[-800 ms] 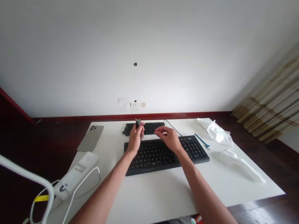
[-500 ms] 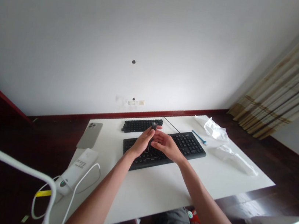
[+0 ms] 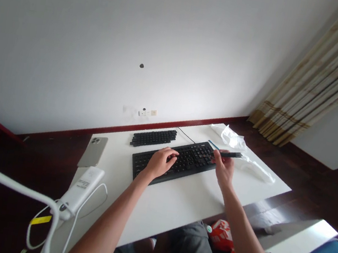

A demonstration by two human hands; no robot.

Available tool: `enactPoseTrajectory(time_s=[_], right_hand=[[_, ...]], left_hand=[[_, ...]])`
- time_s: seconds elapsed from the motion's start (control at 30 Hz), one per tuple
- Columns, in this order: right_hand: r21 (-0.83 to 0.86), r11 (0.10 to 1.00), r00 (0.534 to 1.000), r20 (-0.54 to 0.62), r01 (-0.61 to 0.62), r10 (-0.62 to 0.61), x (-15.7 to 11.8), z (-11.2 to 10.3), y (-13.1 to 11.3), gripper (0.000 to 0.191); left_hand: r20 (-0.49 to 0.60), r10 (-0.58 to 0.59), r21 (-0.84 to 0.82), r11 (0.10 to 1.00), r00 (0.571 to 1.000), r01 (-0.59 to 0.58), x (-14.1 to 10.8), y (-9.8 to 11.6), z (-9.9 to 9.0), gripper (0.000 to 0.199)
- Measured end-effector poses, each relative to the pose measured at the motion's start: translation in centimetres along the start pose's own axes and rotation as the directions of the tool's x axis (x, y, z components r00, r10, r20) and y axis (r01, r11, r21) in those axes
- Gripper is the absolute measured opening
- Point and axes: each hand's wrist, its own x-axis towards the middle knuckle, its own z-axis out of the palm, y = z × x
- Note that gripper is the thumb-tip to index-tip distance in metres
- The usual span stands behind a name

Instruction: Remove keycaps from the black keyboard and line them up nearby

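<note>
Along the near stretch of the white table point(image 3: 172, 215), two bare forearms reach in, and off to the left a white device point(image 3: 85, 186) sits with its cable looping close by. Up we go to the hands! The left hand point(image 3: 160, 163) lies over the left half of the black keyboard point(image 3: 188, 159), fingers loosely curled, thumb apart, nothing showing in its grasp; whether the fingertips press the keys, I can't tell.

Across to the right hand point(image 3: 224, 168), and it's pinching a slim dark tool point(image 3: 231, 154), held almost level above the keyboard's right end. What look like thin wires poke from the tool's inner end, too fine to read clearly.

Good technique here, I'd judge, means steadying the frame with the left palm, keeping the grip light, and lining those wires up squarely over one key; a slanted approach could snag its neighbours. Any lift is best straight and gentle.

Just beyond the right hand, a blue stick point(image 3: 213, 144) lies partly hidden, crumpled clear plastic point(image 3: 233, 138) past it. And at the far side, a dark block of keys point(image 3: 154, 138) sits neatly, apart from the keyboard.
</note>
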Motion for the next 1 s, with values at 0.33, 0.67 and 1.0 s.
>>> enactPoseTrajectory(time_s=[0.33, 0.67, 1.0], right_hand=[[0.051, 0.998, 0.997, 0.072, 0.039, -0.042, -1.8, 0.1, 0.6, 0.040], [-0.110, 0.947, 0.935, 0.229, 0.300, -0.270, -2.1, -0.4, 0.7, 0.019], [-0.154, 0.964, 0.953, 0.247, 0.218, -0.176, -2.2, -0.3, 0.6, 0.020]], left_hand=[[0.141, 0.134, 0.297, 0.939, 0.981, -0.171, -1.1, 2.7, 2.9, 0.030], [0.110, 0.084, 0.374, 0.920, 0.990, -0.120, -1.2, 2.7, 4.6, 0.027], [0.115, -0.025, 0.412, 0.911, 0.993, -0.025, 0.1, 3.1, 5.3, 0.018]])
